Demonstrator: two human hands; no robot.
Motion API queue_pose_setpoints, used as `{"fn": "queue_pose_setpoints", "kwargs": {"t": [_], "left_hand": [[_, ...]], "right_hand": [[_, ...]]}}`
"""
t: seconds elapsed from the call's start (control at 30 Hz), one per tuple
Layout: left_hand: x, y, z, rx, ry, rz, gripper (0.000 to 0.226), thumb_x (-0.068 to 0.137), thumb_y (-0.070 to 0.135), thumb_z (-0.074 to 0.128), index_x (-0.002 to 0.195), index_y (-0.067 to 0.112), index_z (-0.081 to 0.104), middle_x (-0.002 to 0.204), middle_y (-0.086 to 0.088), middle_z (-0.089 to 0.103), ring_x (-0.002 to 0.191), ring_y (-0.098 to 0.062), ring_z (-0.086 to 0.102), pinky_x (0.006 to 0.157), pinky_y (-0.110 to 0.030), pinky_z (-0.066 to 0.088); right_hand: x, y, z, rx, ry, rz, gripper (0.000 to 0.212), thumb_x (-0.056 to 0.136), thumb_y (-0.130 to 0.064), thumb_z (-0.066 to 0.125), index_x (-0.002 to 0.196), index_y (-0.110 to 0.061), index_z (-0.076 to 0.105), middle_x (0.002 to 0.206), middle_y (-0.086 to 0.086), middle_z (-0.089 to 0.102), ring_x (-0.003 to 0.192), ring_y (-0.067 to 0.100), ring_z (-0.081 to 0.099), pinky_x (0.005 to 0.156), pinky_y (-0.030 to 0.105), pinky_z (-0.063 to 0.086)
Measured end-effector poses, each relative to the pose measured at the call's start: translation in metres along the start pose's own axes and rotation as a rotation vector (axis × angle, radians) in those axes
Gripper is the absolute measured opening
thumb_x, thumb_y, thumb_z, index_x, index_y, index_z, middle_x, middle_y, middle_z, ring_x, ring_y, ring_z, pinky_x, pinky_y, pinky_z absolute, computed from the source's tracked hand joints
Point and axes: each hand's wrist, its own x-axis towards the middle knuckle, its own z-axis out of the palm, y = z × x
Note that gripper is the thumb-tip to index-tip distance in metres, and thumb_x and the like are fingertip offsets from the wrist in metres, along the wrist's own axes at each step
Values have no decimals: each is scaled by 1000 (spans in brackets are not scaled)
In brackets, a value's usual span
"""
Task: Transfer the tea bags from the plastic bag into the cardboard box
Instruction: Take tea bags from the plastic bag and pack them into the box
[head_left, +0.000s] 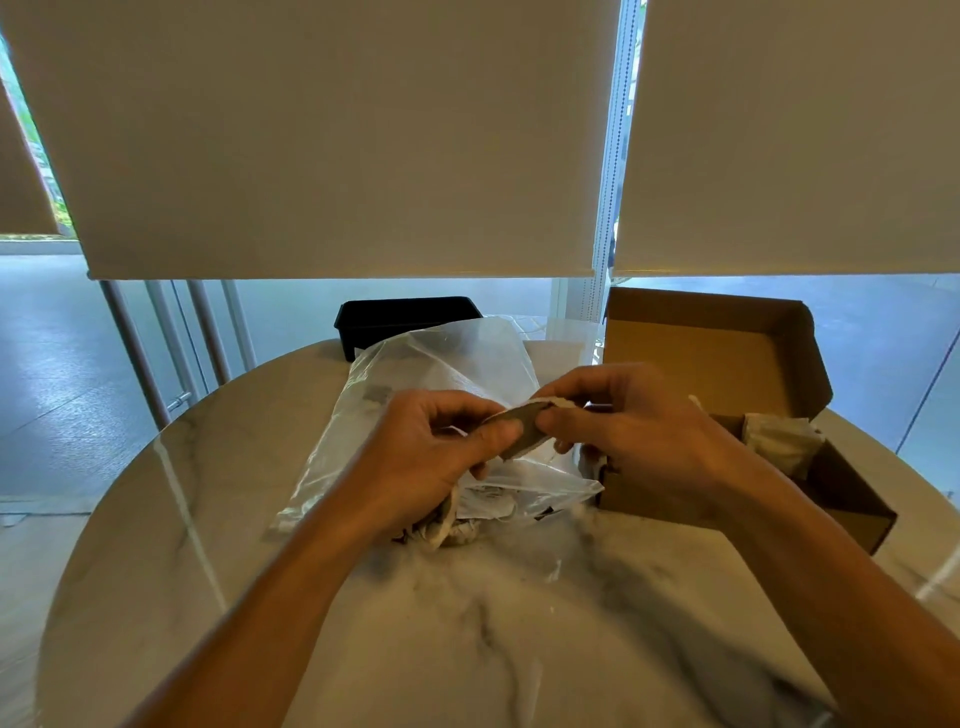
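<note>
Both forearms reach in from the near edge and meet over the middle of the round marble surface (218, 519). The left hand (447, 447) has its fingers curled and its thumb pressed on the near end of a flat grey-brown tea bag (524, 428); the right hand (623, 421) pinches the far end of the same tea bag between thumb and forefinger, so each grip is closed on it and it hangs level between them, above the plastic bag (447, 364). That clear plastic bag lies crumpled under the hands, its mouth toward the person, with more tea bags (457, 525) spilling in a pale heap at the opening beneath the left wrist. Just to the right, touching the plastic bag's edge, stands the cardboard box (727, 353), lid flap raised upright at the back; a pale tea bag in the box (779, 441) shows behind the right wrist. The box sits near the surface's right rim. Behind the plastic bag a black tray (405, 314) rests at the far edge. Bare marble lies open on the left and in front. Roller blinds (337, 130) hang beyond.
</note>
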Motion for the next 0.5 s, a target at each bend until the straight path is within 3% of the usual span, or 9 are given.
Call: {"fn": "queue_pose_setpoints", "kwargs": {"t": [0.13, 0.27, 0.33, 0.43, 0.5], "left_hand": [[0, 1, -1, -62, 5, 13, 26, 74, 37, 65, 92, 19, 74, 71, 4, 71, 55, -14, 59, 55, -20, 50], [1, 1, -2, -102, 94, 13, 23, 76, 34, 67, 91, 18, 73, 64, 1, 68, 51, -13, 55, 51, -20, 47], [2, 1, -3, -130, 146, -7, 19, 78, 30, 68, 91, 18, 72, 59, 0, 64, 49, -13, 53, 47, -22, 47], [3, -1, -6, -199, 217, -43, 23, 75, 35, 68, 92, 20, 72, 66, -18, 62, 50, -19, 49, 43, -24, 42], [4, -2, -9, -234, 268, -61, 17, 78, 35, 68, 89, 24, 73, 65, -17, 60, 49, -21, 46, 43, -24, 41]], "right_hand": [[1, 3, 3, 58, -58, 8, 14, 80, -28, 70, 94, -27, 72, 75, -7, 68, 61, 8, 60, 59, 21, 51], [-1, 5, 6, -77, -182, 73, 9, 83, -31, 67, 87, -25, 74, 60, -11, 64, 55, 4, 53, 59, 20, 47], [-2, 5, 2, -116, -217, 73, 11, 87, -27, 64, 88, -24, 74, 63, -16, 65, 55, 1, 54, 58, 15, 44], [-4, 7, -10, -175, -210, 85, 13, 88, -24, 62, 83, -29, 73, 75, -20, 70, 68, -2, 62, 60, 12, 49], [-4, 8, -17, -185, -183, 105, 15, 89, -22, 62, 80, -31, 70, 71, -22, 69, 65, -5, 62, 56, 8, 45]]}}
